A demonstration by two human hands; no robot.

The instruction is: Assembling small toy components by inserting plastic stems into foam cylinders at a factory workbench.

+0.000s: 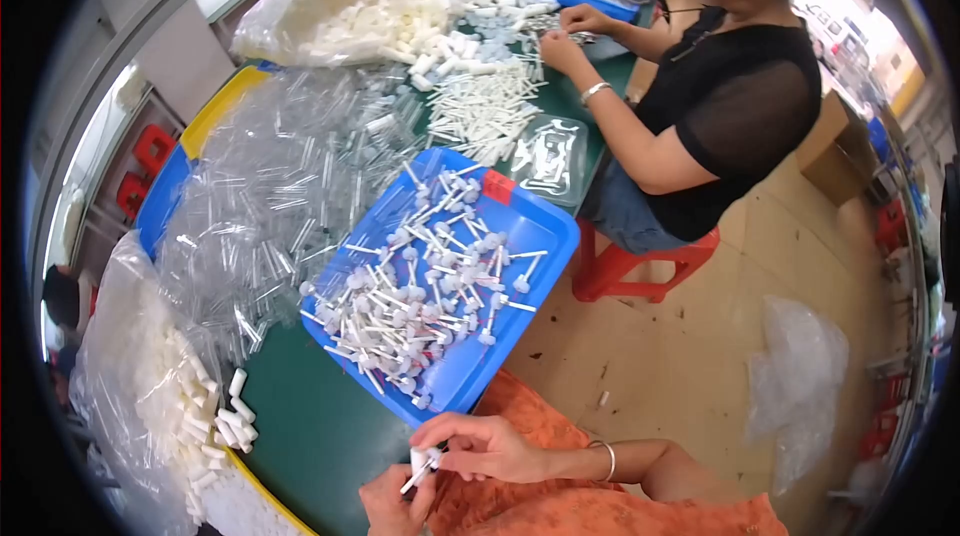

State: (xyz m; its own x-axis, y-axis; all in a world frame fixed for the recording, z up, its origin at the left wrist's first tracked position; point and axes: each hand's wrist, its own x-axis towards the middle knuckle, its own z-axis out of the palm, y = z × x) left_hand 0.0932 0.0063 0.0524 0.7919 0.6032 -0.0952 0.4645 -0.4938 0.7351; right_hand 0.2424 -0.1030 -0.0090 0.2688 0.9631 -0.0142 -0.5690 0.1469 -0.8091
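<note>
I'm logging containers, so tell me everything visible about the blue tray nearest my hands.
The tray is shallow, rectangular, blue and apparently plastic, with raised sides, rounded corners and a red patch at its far end. It lies aslant on the table, clear tubes along its left. Heaped inside are white sticks with bluish heads.

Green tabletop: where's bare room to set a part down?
Best patch: the green tabletop bordered by the blue tray above right, loose white cylinders on its left and the left hand at lower right. Crowded: left of the tray, under clear tubes, and beyond it, under white sticks. Inside the tray, a strip along the right side is bare.
</note>
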